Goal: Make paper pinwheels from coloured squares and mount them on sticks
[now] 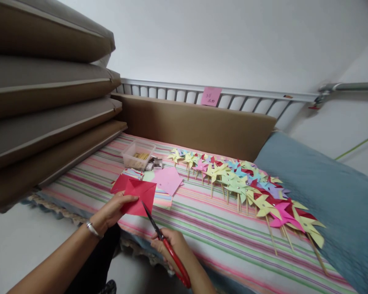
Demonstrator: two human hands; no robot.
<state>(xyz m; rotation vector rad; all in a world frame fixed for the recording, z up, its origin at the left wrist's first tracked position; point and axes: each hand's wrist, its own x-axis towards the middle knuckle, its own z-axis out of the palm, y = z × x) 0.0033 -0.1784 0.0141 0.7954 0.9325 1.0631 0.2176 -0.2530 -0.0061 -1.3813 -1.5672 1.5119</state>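
Observation:
My left hand pinches a red paper square by its left side, thumb on top. Crease lines show across the square. My right hand is wrapped around the red handles of a pair of scissors. The dark blades point up and left, and their tip lies at the paper's lower middle. Whether the blades touch or cut the paper I cannot tell. Just behind the square, a pink sheet of paper rests on a pile of coloured sheets. Another red sheet lies to the left.
Many paper pinwheels on sticks cover the right of the striped cloth. A clear plastic box with thin sticks stands behind the papers, small boxes beside it. Stacked cushions rise at left; a blue quilt lies right.

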